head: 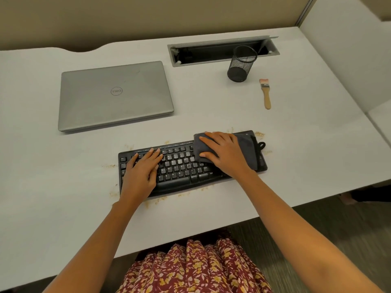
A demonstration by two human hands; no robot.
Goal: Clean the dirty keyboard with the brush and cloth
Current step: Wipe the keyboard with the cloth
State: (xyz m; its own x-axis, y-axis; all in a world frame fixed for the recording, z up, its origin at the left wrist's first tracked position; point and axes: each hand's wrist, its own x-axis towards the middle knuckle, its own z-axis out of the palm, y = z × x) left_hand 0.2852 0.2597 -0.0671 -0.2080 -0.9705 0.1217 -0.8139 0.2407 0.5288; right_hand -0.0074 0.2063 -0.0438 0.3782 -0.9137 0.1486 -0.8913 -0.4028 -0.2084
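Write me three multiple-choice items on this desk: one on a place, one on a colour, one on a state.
1. Where does the brush lie?
A) on the desk, beside the mesh cup
B) inside the cup
C) on the floor

2. What colour is the cloth?
A) white
B) dark grey
C) red

3. What is the right hand doing?
A) pressing the cloth on the keyboard
B) holding the brush
C) hanging off the desk

Key:
1 A, it lies flat on the desk just right of the cup.
2 B, it shows dark grey against the black keys.
3 A, its fingers are spread over the cloth.
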